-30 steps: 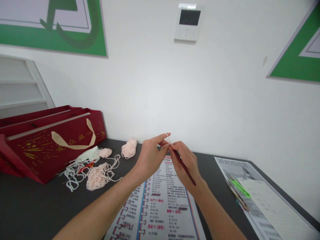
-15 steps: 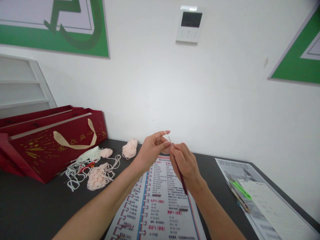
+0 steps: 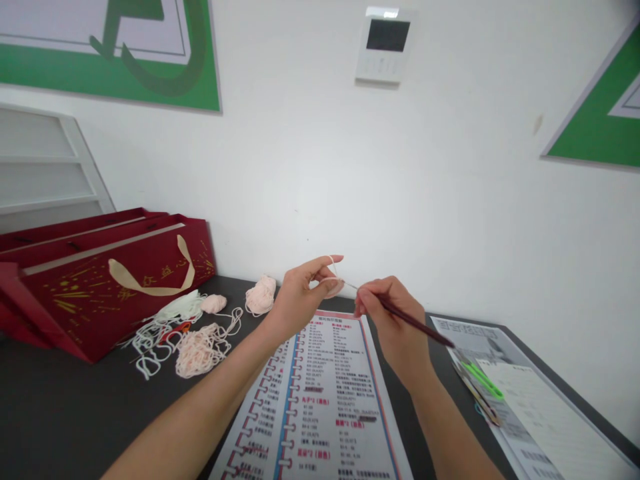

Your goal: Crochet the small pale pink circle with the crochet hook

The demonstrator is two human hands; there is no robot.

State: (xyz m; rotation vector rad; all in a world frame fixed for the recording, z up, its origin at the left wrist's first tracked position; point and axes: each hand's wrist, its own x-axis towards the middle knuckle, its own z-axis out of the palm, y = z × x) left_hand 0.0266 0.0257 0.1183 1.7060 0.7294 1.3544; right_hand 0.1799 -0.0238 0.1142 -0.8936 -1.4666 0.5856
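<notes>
Between the thumb and fingers of my left hand (image 3: 303, 293) is a small pale pink crochet piece (image 3: 334, 288). A strand of yarn (image 3: 333, 265) loops over the raised index finger of that hand. My right hand (image 3: 395, 320) grips a crochet hook (image 3: 417, 323) with a dark red handle, held like a pencil. The hook's thin metal shaft points left and its tip meets the edge of the crochet piece. Below both hands lies a spiral-bound sheet of printed pattern text (image 3: 330, 400).
Left on the dark table (image 3: 70, 413) lie a tangle of pink yarn (image 3: 197, 353), white yarn (image 3: 175, 310) and a pink yarn ball (image 3: 261, 295). Red gift bags (image 3: 120, 287) stand behind. At right are papers (image 3: 530, 400) with a bright green tool (image 3: 483, 379). A white wall rises behind.
My right hand has moved right and away from my left hand. The hook has swung from steeply upright to a flatter slant. My left hand stays almost in place.
</notes>
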